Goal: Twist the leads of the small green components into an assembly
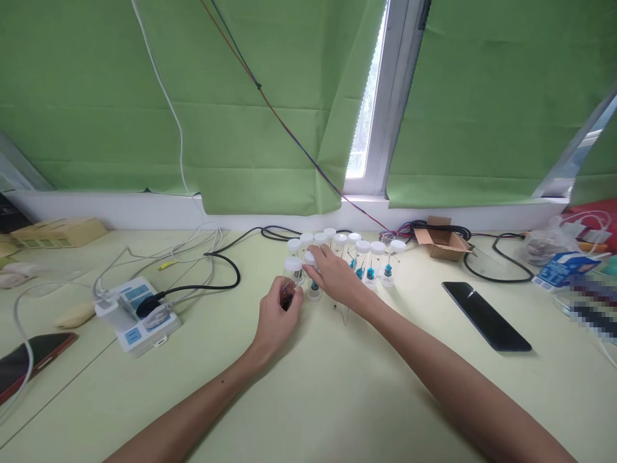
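- White-capped vials (340, 238) stand clustered on the pale table (337, 399), just above the middle of the view; directions below take this cluster as the clock's centre.
- Left hand (282, 315), at 8 o'clock: thumb and fingers curl nearly together at the low front of the nearest left vial (293, 263). Something small and dark shows between them; I cannot tell whether they clamp it or the vial.
- Right hand (333, 275), at 7 o'clock on the cluster's near edge: fingers bend down over the cap of a neighbouring vial (314, 293). Their tips are partly hidden, so I cannot tell whether they pinch or only touch.
- Blue parts (370, 272) show inside several vials, plainest from 3 to 5 o'clock.
- Blue-and-white carton (562, 270), far off near 3 o'clock: printed, the lettering too small to read.
- Cardboard box (446, 247), at 3 o'clock, open; no legible mark.
- Yellow tag (168, 264) on a white cable, at 9 o'clock: unreadable.
- Power strip (144, 337), between 8 and 9 o'clock: blue socket panels, no readable brand.
- Phone (486, 316), near 4 o'clock, dark screen upward.
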Demonstrator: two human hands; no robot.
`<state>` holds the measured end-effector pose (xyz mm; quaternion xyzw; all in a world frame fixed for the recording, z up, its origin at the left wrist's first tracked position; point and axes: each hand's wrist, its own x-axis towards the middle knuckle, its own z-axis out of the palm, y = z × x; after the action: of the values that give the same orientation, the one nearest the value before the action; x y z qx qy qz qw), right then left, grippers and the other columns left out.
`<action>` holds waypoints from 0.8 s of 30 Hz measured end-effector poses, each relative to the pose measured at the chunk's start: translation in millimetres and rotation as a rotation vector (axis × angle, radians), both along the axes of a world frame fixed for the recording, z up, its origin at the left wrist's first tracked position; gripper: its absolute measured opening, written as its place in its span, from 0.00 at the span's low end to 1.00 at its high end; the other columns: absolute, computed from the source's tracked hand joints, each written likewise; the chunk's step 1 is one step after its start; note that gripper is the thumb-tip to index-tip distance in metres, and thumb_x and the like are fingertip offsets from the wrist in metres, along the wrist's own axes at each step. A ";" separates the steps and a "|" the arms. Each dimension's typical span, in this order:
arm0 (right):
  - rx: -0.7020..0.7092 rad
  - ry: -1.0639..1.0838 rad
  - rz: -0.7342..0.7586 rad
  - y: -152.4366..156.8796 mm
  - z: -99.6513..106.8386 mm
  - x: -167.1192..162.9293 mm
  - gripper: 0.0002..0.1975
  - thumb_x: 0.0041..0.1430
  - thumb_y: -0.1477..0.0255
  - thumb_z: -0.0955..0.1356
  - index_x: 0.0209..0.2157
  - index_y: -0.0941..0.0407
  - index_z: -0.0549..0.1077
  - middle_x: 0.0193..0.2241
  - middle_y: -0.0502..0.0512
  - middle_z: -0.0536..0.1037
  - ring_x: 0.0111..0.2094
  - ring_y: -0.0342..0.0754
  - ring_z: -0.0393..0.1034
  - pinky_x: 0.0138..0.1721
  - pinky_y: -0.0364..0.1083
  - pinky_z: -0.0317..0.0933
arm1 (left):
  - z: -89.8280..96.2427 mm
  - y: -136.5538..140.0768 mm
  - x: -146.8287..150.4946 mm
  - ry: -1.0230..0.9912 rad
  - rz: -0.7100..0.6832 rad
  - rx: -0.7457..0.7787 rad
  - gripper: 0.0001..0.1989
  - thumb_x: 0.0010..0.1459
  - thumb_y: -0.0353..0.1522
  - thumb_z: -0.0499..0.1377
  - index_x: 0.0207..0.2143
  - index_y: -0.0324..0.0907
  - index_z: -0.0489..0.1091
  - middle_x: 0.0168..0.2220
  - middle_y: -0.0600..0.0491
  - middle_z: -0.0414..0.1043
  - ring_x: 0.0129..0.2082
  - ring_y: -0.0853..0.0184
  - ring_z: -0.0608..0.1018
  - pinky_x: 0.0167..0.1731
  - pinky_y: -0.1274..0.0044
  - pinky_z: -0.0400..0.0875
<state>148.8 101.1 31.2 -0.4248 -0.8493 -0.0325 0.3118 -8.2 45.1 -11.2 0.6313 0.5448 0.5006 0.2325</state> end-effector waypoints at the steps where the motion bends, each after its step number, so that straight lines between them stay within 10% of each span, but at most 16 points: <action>1: 0.004 -0.006 -0.004 -0.1 -0.6 -0.8 0.14 0.69 0.65 0.59 0.50 0.59 0.63 0.41 0.61 0.70 0.35 0.50 0.69 0.29 0.45 0.61 | -0.2 0.2 0.1 0.001 0.003 0.000 0.08 0.61 0.38 0.55 0.31 0.46 0.60 0.24 0.60 0.60 0.22 0.72 0.62 0.23 0.79 0.58; 15: -0.045 0.015 0.032 -0.7 2.7 0.8 0.08 0.69 0.70 0.59 0.45 0.60 0.63 0.43 0.62 0.71 0.37 0.51 0.69 0.33 0.46 0.62 | 1.9 -2.4 4.0 0.073 0.016 0.012 0.09 0.60 0.39 0.55 0.30 0.45 0.60 0.23 0.60 0.58 0.23 0.70 0.61 0.24 0.79 0.56; 24: -0.131 -0.135 -0.041 -16.8 27.2 18.7 0.26 0.68 0.60 0.60 0.61 0.58 0.54 0.43 0.63 0.72 0.36 0.53 0.71 0.31 0.45 0.58 | 4.7 -1.0 0.1 0.104 -0.026 -0.006 0.10 0.60 0.39 0.55 0.30 0.45 0.60 0.22 0.61 0.58 0.22 0.71 0.60 0.24 0.79 0.56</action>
<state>167.5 84.3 58.4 -0.4583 -0.8598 -0.0118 0.2247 -8.1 44.1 -6.4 0.6629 0.5494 0.4622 0.2125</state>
